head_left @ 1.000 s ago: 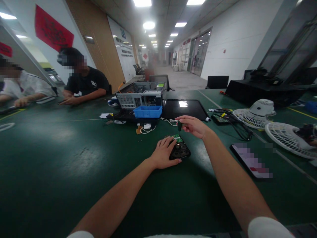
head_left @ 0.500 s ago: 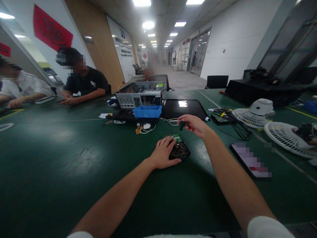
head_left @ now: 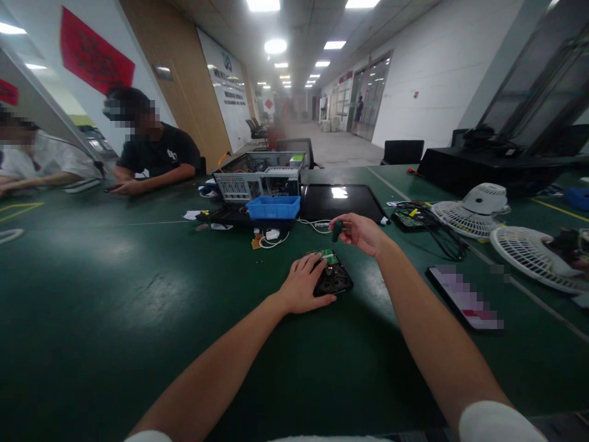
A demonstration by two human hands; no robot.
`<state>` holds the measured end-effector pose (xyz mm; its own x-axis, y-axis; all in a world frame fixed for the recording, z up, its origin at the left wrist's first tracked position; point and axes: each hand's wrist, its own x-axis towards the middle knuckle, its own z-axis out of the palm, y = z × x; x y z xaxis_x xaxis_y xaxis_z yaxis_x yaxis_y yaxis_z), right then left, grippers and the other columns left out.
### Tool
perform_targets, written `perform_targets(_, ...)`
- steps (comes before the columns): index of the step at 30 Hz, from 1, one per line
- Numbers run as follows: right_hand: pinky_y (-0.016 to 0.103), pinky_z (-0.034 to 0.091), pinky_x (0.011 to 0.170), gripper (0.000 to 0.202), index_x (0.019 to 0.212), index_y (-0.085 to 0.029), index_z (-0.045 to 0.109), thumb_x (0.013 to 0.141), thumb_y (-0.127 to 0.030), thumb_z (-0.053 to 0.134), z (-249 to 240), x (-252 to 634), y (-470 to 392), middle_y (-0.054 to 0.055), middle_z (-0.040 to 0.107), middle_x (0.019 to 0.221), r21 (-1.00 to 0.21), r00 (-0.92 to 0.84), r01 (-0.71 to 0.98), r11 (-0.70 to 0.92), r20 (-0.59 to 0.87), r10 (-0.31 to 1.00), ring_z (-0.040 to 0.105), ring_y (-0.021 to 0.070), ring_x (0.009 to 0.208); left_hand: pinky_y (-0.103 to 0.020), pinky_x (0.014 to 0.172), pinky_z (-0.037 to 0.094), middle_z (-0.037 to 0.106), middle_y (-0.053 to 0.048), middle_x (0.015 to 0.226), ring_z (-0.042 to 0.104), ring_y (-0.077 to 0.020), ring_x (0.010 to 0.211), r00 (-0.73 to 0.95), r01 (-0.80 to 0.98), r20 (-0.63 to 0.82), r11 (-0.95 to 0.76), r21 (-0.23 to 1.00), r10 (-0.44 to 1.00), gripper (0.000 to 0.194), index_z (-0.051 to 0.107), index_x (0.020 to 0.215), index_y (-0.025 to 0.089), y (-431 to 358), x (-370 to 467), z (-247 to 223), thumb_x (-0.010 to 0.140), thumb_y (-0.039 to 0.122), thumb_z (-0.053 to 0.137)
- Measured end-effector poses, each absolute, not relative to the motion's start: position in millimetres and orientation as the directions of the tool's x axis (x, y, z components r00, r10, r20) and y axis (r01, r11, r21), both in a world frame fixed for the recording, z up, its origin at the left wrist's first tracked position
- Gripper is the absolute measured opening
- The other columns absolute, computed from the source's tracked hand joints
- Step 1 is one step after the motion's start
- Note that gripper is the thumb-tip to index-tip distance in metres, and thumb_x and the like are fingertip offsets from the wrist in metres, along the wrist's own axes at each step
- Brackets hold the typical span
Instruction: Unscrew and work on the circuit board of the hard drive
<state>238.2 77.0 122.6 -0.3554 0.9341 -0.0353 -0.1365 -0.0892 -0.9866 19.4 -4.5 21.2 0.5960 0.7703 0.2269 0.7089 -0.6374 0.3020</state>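
We find the lettering on the wall sign (head_left: 229, 92) too blurred to read. Our left hand (head_left: 300, 286) lies spread, palm down, over the left part of a black device (head_left: 337, 280) on the green table (head_left: 115, 344) before us. Our right hand (head_left: 361, 234), fingers curled, pinches a green-handled tool (head_left: 337, 229), roughly upright, over the device's far end; we cannot tell whether its tip touches.

Ceiling lights (head_left: 263, 5) glow white above a dim foreground. Glare sits on the dark panel (head_left: 317, 205) and, softer, on the green tabletop (head_left: 92, 319); the far corridor (head_left: 294, 126) looks hazy (wide-angle distortion stretches the edges).
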Motion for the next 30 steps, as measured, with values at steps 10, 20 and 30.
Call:
perform_targets(10,0.025,0.034,0.043,0.017,0.088,-0.015,0.067,0.088,-0.031,0.06,120.0,236.8,77.8,0.012,0.073,0.091,-0.984,-0.342,-0.147,-0.1,-0.044,0.939,0.051,0.0119,0.053,-0.058,0.119,0.02,0.026,-0.015,0.163,0.02,-0.039,0.149,0.6,0.71,0.226,-0.641,0.291,0.768,0.102,0.024,0.16,0.024,-4.4,19.0,22.0,0.081,0.081,0.054)
perform_targets(20,0.024,0.038,0.044,0.014,0.088,-0.015,0.069,0.086,-0.025,0.06,119.2,236.4,77.9,0.012,0.072,0.089,-0.981,-0.337,-0.157,-0.115,-0.056,0.94,0.053,0.0122,0.055,-0.06,0.119,0.019,0.026,-0.014,0.163,0.02,-0.04,0.149,0.599,0.698,0.231,-0.641,0.318,0.767,0.101,0.023,0.16,0.026,-4.6,18.7,23.3,0.081,0.079,0.057)
perform_targets(30,0.023,0.04,0.044,0.02,0.092,-0.014,0.073,0.088,-0.025,0.057,125.5,235.5,72.2,0.009,0.067,0.082,-0.98,-0.38,-0.138,-0.144,-0.082,0.922,0.05,0.0118,0.056,-0.059,0.119,0.021,0.027,-0.013,0.162,0.021,-0.0399,0.149,0.592,0.698,0.244,-0.64,0.32,0.768,0.1,0.025,0.159,0.027,-4.7,19.9,22.3,0.08,0.077,0.059)
